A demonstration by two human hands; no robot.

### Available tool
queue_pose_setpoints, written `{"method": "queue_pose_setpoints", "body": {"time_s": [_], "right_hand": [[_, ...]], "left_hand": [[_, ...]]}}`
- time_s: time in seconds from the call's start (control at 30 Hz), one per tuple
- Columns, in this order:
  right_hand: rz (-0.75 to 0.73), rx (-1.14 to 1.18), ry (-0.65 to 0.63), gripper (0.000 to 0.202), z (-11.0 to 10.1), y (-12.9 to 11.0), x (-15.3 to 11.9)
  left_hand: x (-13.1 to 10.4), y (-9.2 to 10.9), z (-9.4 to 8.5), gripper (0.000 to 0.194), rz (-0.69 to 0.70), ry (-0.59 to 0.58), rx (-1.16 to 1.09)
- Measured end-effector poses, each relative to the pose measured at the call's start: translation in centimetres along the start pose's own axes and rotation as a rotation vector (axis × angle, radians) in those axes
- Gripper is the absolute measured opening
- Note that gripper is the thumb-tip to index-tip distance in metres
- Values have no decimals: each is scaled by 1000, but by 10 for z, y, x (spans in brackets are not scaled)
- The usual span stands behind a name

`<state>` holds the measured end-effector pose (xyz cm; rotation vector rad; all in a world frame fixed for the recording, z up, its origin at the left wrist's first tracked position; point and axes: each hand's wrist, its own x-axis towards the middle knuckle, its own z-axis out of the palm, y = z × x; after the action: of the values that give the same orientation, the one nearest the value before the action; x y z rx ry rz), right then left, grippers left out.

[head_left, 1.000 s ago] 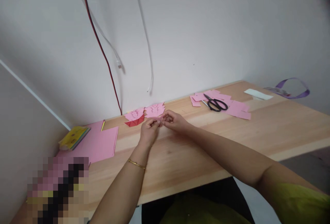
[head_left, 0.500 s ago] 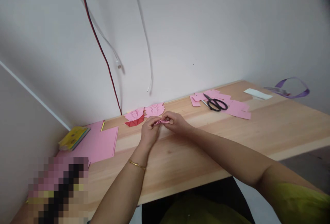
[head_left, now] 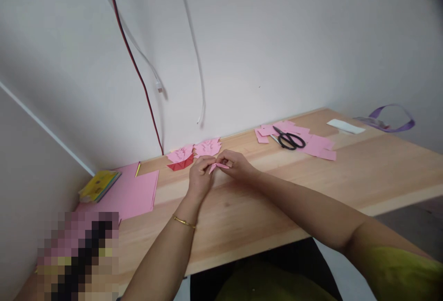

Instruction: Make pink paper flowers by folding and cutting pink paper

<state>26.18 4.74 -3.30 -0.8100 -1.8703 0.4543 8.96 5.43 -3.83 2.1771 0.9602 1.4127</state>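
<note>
Between my two hands is a small piece of folded pink paper (head_left: 218,166), held a little above the wooden table. My left hand (head_left: 200,174) pinches its left end, and my right hand (head_left: 237,165) grips its right end with the fingers curled. The paper bends at its middle, its two sides sloping down. Parts of it are hidden behind my fingers. Just beyond my left hand lie folded pink paper pieces (head_left: 207,147) and a red folded paper piece (head_left: 180,163).
Black-handled scissors (head_left: 291,141) rest on pink paper slips (head_left: 320,147) at the back right, near a white strip (head_left: 345,126). Large pink sheets (head_left: 138,192) and a yellow packet (head_left: 98,185) lie left. Cables (head_left: 147,93) hang along the wall. A pixelated patch covers the lower left.
The folded pink paper has bent more at its middle, and its left side now points further down. Both hands have stayed almost in place.
</note>
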Motion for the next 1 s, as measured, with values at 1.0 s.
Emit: {"method": "queue_pose_setpoints", "body": {"time_s": [1.0], "right_hand": [[277, 165, -54, 14, -2, 2, 0]], "left_hand": [[2, 18, 4, 19, -477, -141, -291]]}}
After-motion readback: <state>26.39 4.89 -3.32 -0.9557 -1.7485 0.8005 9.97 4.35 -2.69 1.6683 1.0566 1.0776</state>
